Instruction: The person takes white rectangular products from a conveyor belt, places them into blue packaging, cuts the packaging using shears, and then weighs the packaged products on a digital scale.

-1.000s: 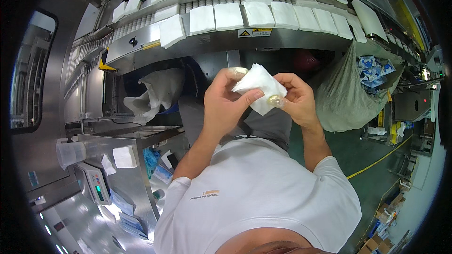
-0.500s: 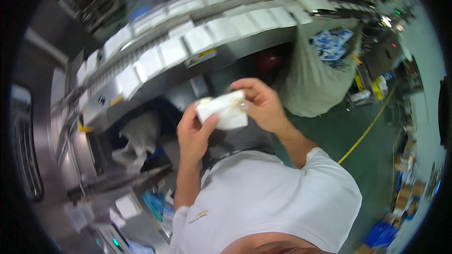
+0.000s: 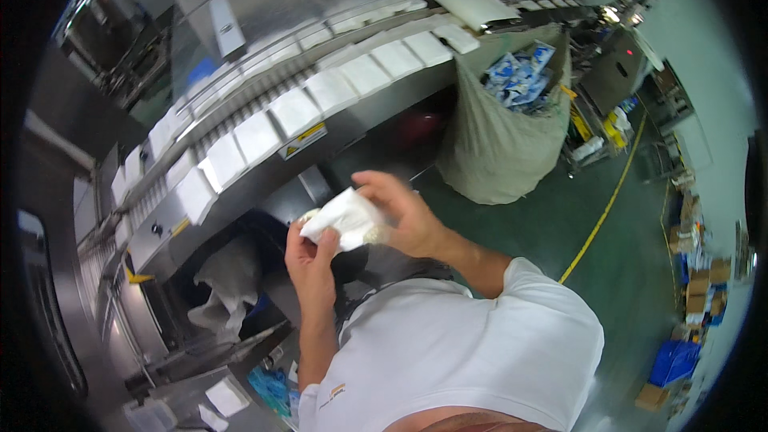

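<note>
Both of my hands hold one white soft pad (image 3: pixel 346 218) in front of my chest. My left hand (image 3: pixel 310 260) grips its lower left end from below. My right hand (image 3: pixel 404 212) wraps over its right side, fingers curled on top. The pad looks folded or crumpled between them. Above my hands a steel conveyor (image 3: pixel 240 184) carries a row of white flat pads (image 3: pixel 295 110) running from lower left to upper right.
A large grey sack (image 3: pixel 488 148) with blue and white packets in it stands at the right of the machine. A white bag (image 3: pixel 224 280) hangs under the conveyor at left. A yellow line (image 3: pixel 604 208) crosses the green floor; boxes and blue crates sit at far right.
The view has tilted and swung, so the conveyor now runs diagonally. My hands have dropped lower in the picture, still holding the white pad, now more crumpled.
</note>
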{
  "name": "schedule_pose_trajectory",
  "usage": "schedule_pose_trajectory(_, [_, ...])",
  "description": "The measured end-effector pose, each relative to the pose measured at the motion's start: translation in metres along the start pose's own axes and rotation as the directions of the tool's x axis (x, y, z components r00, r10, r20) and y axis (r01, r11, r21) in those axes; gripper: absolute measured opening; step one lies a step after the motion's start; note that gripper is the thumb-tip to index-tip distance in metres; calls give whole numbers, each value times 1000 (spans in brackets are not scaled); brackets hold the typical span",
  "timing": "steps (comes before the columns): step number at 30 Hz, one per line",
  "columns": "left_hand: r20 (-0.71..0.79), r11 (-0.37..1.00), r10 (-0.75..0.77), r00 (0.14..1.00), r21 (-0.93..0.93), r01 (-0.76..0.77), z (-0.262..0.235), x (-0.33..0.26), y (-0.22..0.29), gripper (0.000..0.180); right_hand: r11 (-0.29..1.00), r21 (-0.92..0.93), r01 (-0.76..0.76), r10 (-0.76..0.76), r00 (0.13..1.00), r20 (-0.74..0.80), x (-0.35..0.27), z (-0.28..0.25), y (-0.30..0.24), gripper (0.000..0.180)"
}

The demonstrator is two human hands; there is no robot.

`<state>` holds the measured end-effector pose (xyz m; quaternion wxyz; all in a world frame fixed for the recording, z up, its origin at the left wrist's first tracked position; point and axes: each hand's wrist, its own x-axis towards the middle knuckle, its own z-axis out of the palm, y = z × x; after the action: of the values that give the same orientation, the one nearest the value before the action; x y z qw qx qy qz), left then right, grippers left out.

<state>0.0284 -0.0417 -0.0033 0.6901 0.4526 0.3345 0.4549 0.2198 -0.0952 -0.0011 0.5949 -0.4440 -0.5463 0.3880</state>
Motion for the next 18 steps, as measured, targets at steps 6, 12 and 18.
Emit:
schedule_pose_trajectory(6, [73,977,-148,986,-142,157,-10,-1,-8,35,980,148,-133,139,990,-32,4,0,-10,63])
schedule_pose_trajectory(12, [294,995,69,953,54,-89,-17,9,7,45,905,-413,105,-90,994,55,9,-4,-30,50])
schedule_pose_trajectory(18, [360,880,268,894,287,-379,-25,11,-3,40,928,-364,82,-47,993,104,10,-12,-31,48])
